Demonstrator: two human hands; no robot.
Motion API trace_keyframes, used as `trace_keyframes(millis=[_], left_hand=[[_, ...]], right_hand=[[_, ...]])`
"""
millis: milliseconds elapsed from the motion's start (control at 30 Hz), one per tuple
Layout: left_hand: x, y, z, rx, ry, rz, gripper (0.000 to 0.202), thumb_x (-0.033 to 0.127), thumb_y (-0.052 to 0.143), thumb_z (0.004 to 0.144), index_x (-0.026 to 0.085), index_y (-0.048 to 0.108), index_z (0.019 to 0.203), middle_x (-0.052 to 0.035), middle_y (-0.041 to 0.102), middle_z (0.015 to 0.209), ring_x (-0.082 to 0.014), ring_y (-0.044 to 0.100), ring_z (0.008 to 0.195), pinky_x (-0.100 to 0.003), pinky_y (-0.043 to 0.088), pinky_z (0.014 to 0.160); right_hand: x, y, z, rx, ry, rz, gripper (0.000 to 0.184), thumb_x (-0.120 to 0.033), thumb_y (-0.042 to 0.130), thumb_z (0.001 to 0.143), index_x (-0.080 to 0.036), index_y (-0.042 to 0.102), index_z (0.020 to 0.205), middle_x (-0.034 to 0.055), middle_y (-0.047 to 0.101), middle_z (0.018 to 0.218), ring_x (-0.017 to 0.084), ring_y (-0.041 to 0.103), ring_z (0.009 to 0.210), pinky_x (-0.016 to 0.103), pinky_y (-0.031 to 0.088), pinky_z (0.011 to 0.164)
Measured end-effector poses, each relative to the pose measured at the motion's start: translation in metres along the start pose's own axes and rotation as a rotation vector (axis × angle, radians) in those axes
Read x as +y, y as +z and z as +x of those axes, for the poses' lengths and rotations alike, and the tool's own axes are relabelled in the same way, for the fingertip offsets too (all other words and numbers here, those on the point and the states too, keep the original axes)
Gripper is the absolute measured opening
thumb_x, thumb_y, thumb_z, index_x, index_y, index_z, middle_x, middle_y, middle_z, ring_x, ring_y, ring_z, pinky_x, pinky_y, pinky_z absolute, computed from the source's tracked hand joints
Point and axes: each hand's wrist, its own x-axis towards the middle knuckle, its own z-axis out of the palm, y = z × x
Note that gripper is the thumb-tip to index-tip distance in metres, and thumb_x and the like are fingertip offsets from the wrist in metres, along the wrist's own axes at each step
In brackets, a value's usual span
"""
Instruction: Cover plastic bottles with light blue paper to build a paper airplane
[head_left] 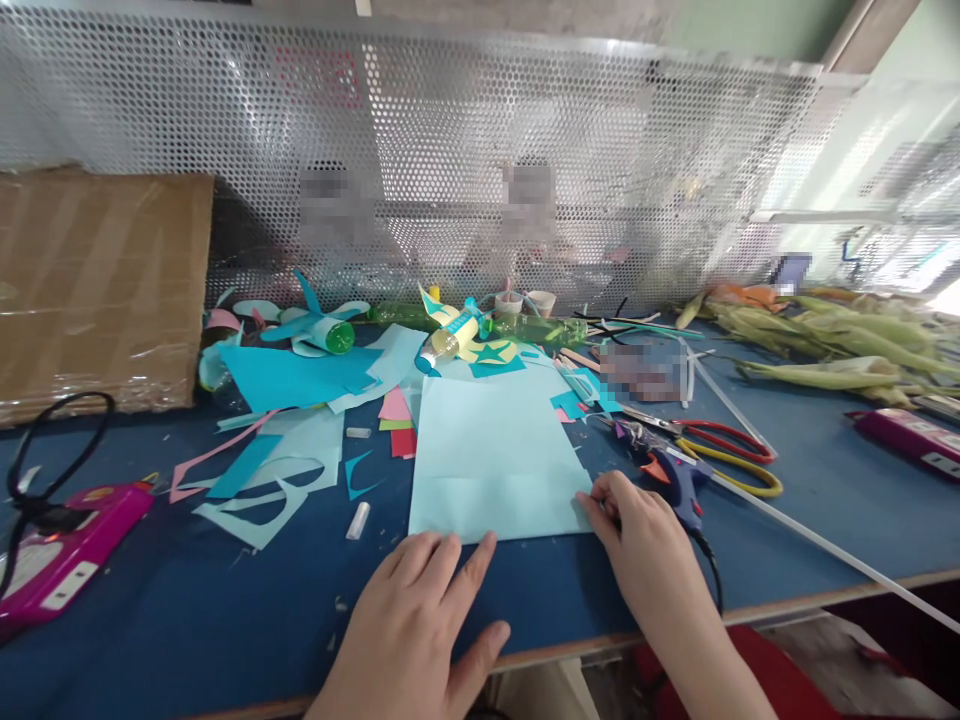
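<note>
A light blue paper sheet (491, 455) lies flat on the blue table (187, 600) in front of me. My left hand (416, 625) rests palm down, fingers stretched out, with the fingertips at the sheet's near edge. My right hand (637, 545) sits at the sheet's near right corner, its curled fingers pressing or pinching that corner. Just right of that hand lies a blue and orange glue gun (675, 478).
Scissors with red and yellow handles (724, 452) lie right of the glue gun. Cut paper scraps (285, 470), green bottles (536, 328) and a glue tube (450, 338) crowd the back. A pink device (67, 550) sits left, corn husks (832, 345) right, cardboard (97, 280) and mesh screen behind.
</note>
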Motion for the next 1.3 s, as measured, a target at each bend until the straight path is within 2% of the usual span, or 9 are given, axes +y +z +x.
trace_keyframes(millis=[233, 367, 500, 633, 700, 967, 1133, 1200, 1300], left_hand=[[0.008, 0.003, 0.003, 0.024, -0.032, 0.020, 0.048, 0.047, 0.045, 0.094, 0.018, 0.060, 0.129, -0.0121, 0.069, 0.113, -0.0292, 0.065, 0.101, -0.039, 0.057, 0.079], [0.015, 0.008, 0.006, 0.053, -0.016, -0.012, 0.052, 0.047, 0.044, 0.095, 0.009, 0.062, 0.125, -0.0169, 0.063, 0.127, -0.0311, 0.062, 0.112, -0.036, 0.057, 0.083], [0.017, 0.013, 0.007, 0.034, 0.011, -0.007, 0.054, 0.049, 0.044, 0.095, 0.009, 0.060, 0.126, -0.0148, 0.064, 0.128, -0.0289, 0.064, 0.111, -0.036, 0.056, 0.087], [0.017, 0.013, 0.005, 0.033, 0.021, 0.025, 0.052, 0.046, 0.045, 0.094, 0.007, 0.060, 0.126, -0.0158, 0.064, 0.128, -0.0297, 0.063, 0.113, -0.037, 0.056, 0.088], [0.017, 0.011, 0.005, 0.018, 0.005, 0.003, 0.050, 0.042, 0.046, 0.092, 0.008, 0.060, 0.126, -0.0158, 0.063, 0.129, -0.0298, 0.063, 0.113, -0.038, 0.056, 0.088], [0.017, 0.006, 0.008, -0.023, -0.023, -0.100, 0.049, 0.030, 0.049, 0.088, 0.008, 0.056, 0.131, -0.0161, 0.062, 0.130, -0.0310, 0.061, 0.116, -0.039, 0.057, 0.089], [0.016, 0.005, 0.007, -0.043, -0.048, -0.149, 0.050, 0.033, 0.049, 0.090, 0.014, 0.053, 0.136, -0.0133, 0.062, 0.131, -0.0303, 0.060, 0.116, -0.038, 0.058, 0.087], [0.015, 0.003, 0.007, -0.046, -0.053, -0.141, 0.050, 0.033, 0.049, 0.090, 0.013, 0.054, 0.136, -0.0140, 0.063, 0.128, -0.0311, 0.061, 0.114, -0.039, 0.058, 0.085], [0.015, 0.002, 0.007, -0.037, -0.075, -0.094, 0.047, 0.033, 0.048, 0.091, 0.017, 0.057, 0.134, -0.0148, 0.065, 0.122, -0.0342, 0.062, 0.110, -0.045, 0.059, 0.081]], right_hand=[[-0.005, -0.004, 0.003, -0.019, 0.018, -0.012, 0.035, -0.043, 0.032, 0.098, -0.023, 0.050, 0.076, 0.0023, 0.055, 0.063, 0.020, 0.052, 0.061, 0.034, 0.041, 0.062], [-0.008, -0.011, -0.002, 0.055, 0.008, -0.014, 0.038, -0.043, 0.034, 0.099, -0.021, 0.062, 0.083, 0.0104, 0.064, 0.086, 0.025, 0.058, 0.084, 0.040, 0.046, 0.075], [-0.026, -0.022, -0.017, 0.155, -0.194, -0.022, 0.026, -0.030, 0.044, 0.097, -0.019, 0.066, 0.105, 0.0124, 0.064, 0.111, 0.028, 0.054, 0.110, 0.042, 0.044, 0.092], [-0.049, -0.022, -0.033, 0.073, -0.530, -0.043, 0.032, -0.021, 0.049, 0.093, -0.021, 0.060, 0.123, 0.0026, 0.064, 0.128, 0.026, 0.045, 0.129, 0.045, 0.019, 0.115], [-0.056, -0.018, -0.037, 0.013, -0.584, -0.062, 0.036, -0.018, 0.048, 0.092, -0.018, 0.058, 0.127, -0.0002, 0.064, 0.130, 0.023, 0.047, 0.129, 0.042, 0.008, 0.119], [-0.055, -0.014, -0.043, -0.058, -0.449, -0.016, 0.039, -0.021, 0.046, 0.094, -0.021, 0.057, 0.131, -0.0064, 0.060, 0.133, 0.018, 0.053, 0.126, 0.034, 0.001, 0.121], [-0.044, -0.020, -0.045, -0.074, -0.451, -0.099, 0.038, -0.021, 0.038, 0.097, -0.017, 0.057, 0.129, -0.0005, 0.063, 0.130, 0.018, 0.059, 0.119, 0.037, -0.006, 0.120], [-0.035, -0.024, -0.045, -0.058, -0.444, -0.126, 0.038, -0.022, 0.036, 0.098, -0.016, 0.055, 0.130, 0.0023, 0.064, 0.129, 0.018, 0.062, 0.115, 0.041, -0.002, 0.121], [-0.020, -0.031, -0.044, -0.083, -0.407, -0.156, 0.038, -0.024, 0.034, 0.099, -0.017, 0.054, 0.130, 0.0063, 0.066, 0.125, 0.022, 0.066, 0.108, 0.052, 0.024, 0.116]])
